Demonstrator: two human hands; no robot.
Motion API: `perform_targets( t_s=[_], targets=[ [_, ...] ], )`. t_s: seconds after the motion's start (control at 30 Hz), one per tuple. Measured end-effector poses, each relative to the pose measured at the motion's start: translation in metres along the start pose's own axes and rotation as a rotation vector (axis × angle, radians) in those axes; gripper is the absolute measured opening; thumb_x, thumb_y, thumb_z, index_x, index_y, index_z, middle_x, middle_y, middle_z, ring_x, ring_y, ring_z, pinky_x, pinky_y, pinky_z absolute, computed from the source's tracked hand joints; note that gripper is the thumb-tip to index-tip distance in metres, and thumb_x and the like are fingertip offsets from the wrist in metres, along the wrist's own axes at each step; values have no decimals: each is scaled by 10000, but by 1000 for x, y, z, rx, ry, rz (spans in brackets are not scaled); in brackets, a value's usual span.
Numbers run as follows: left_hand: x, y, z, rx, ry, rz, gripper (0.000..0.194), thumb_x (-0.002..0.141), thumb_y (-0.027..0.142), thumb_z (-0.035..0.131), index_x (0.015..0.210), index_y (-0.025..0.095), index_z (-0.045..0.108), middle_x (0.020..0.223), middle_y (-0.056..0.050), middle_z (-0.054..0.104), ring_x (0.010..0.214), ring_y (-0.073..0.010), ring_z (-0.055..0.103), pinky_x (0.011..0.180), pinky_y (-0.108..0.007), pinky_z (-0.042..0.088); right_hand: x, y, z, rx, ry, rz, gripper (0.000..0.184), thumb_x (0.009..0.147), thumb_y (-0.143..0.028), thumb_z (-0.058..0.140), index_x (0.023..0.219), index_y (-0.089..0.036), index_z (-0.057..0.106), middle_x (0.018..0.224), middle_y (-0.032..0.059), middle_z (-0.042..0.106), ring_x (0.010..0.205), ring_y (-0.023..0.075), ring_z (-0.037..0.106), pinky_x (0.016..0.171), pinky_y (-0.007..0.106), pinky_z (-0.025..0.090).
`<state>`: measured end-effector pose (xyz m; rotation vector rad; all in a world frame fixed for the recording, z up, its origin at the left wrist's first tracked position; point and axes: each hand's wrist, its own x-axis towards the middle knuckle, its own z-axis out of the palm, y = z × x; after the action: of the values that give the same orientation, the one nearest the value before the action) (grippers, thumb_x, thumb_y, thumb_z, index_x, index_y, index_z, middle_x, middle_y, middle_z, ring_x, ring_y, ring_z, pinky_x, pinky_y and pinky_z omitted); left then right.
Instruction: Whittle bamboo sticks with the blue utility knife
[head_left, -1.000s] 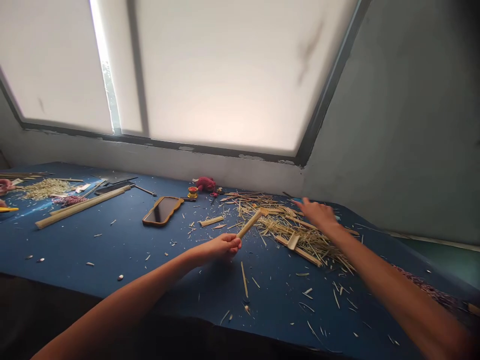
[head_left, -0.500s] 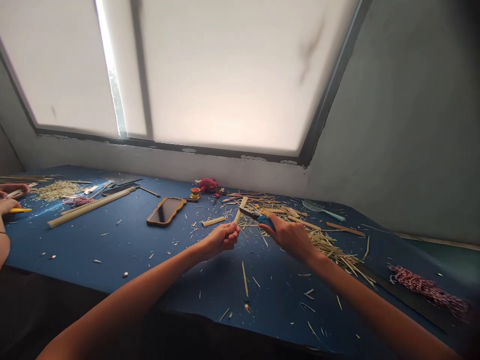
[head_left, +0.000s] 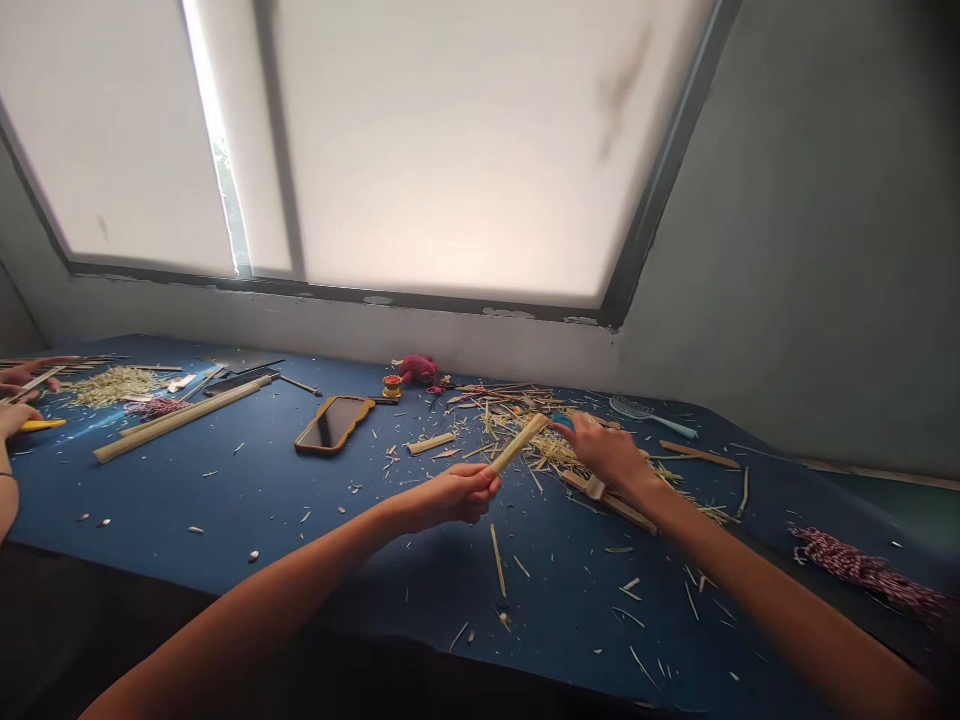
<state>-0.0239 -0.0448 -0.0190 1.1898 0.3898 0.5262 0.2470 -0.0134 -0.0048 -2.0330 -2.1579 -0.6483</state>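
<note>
My left hand (head_left: 466,492) is closed around the lower end of a pale, flat bamboo strip (head_left: 519,445), which tilts up to the right. My right hand (head_left: 609,450) grips a knife with a teal-blue handle (head_left: 561,421) close to the strip's far end. The blade is hard to make out there, and I cannot tell whether it touches the strip. Beneath and beyond the hands lies a pile of thin shavings (head_left: 566,452). A flat brown wooden piece (head_left: 619,505) rests below my right hand.
A phone (head_left: 334,425), a red plush toy (head_left: 417,369) and a short bamboo piece (head_left: 431,443) lie on the blue table (head_left: 285,520). At right are a hairbrush (head_left: 652,415) and red-white cord (head_left: 862,570). Another person's hands (head_left: 22,385) work at far left near long bamboo pieces (head_left: 184,418).
The bamboo strip has swung from nearly upright to leaning right. My right hand has moved right and slightly up with the knife, uncovering less of its blade. The other person's hands shifted slightly.
</note>
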Motion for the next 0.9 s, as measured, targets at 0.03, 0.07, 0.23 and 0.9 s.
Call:
perform_targets(
  t_s=[0.03,0.07,0.23,0.9],
  targets=[
    [1,-1,3,-2,-4,3,277,890,398,510,776,152,456,586,70,253,475,-49,178,458,-192,164,3,15,0,0,-34,69,639,925,-585,26,987,-149,490,693,105,654,594,217,635,464,251,266],
    [3,-2,5,-14,3,13,280,890,403,507,773,155,450,578,74,240,472,-50,168,455,-194,158,3,26,-1,16,-37,117,649,922,-587,12,980,-151,490,675,100,647,586,217,630,464,253,270],
    [13,-13,-2,-73,88,56,271,914,396,457,777,163,444,559,81,206,449,-54,148,430,-189,141,-26,20,-15,130,162,71,616,934,-583,50,1002,-157,491,617,66,620,531,201,603,459,242,259],
    [1,-9,7,-5,7,14,290,889,422,506,779,162,439,587,69,239,488,-54,201,472,-188,180,-12,9,-10,43,14,60,621,948,-539,53,1036,-134,515,701,106,657,593,228,633,462,253,253]
  ],
)
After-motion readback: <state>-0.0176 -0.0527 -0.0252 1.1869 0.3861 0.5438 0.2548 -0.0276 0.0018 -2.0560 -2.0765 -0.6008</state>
